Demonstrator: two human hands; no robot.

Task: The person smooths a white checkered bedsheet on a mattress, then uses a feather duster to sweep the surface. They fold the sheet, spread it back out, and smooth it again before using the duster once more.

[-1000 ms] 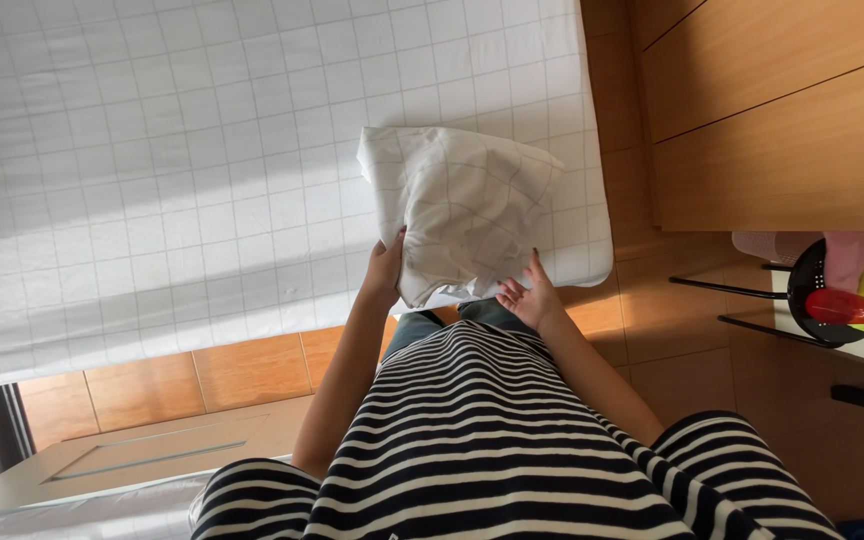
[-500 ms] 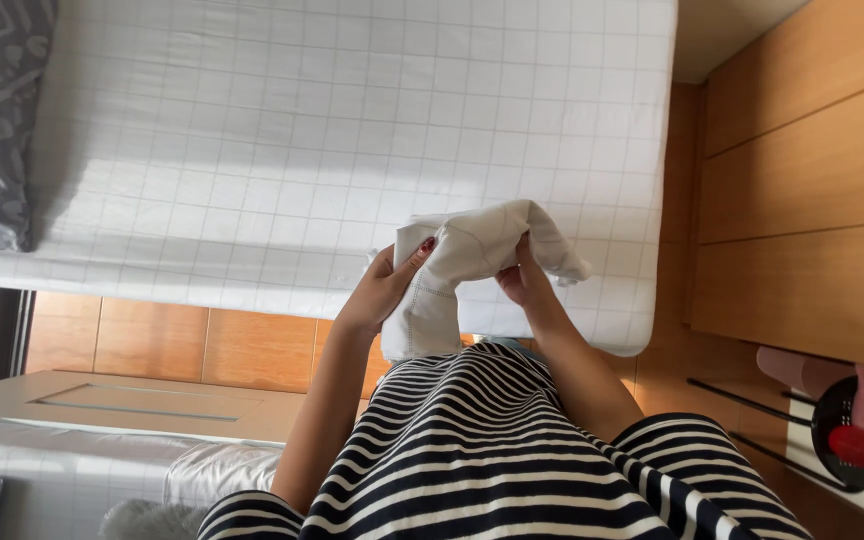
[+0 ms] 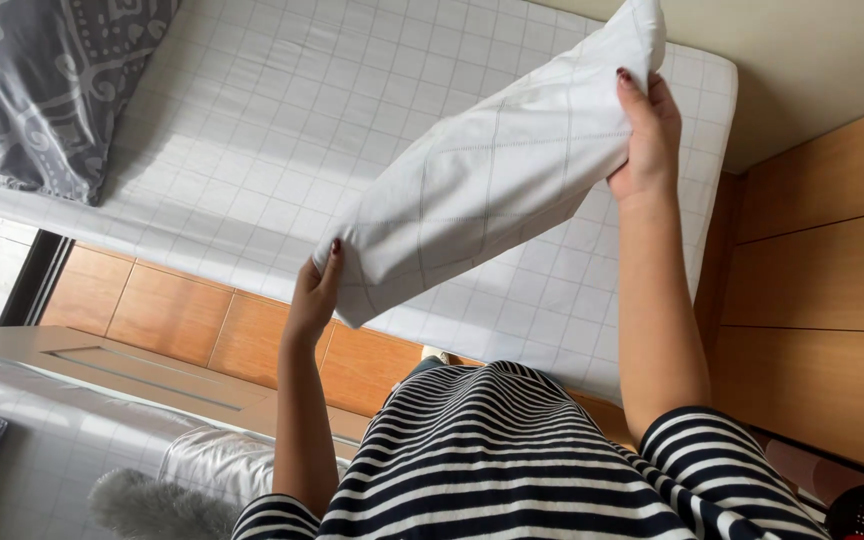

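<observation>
A white pillow (image 3: 492,170) in a checked case is held up in the air above the bed, tilted with its right end higher. My left hand (image 3: 314,295) grips its lower left corner. My right hand (image 3: 645,135) grips its upper right edge near the top of the view. Below the pillow lies the white checked mattress (image 3: 252,130). My striped shirt fills the bottom of the view.
A grey patterned pillow (image 3: 37,85) lies at the top left of the bed. The wooden bed frame (image 3: 182,320) runs under the mattress edge. Wooden cabinet panels (image 3: 822,300) stand on the right. A pale wall (image 3: 812,60) is at the top right.
The pillow was bunched low between both hands near the mattress edge. Now it is stretched out and lifted, with my right hand raised high and my left hand lower to the left.
</observation>
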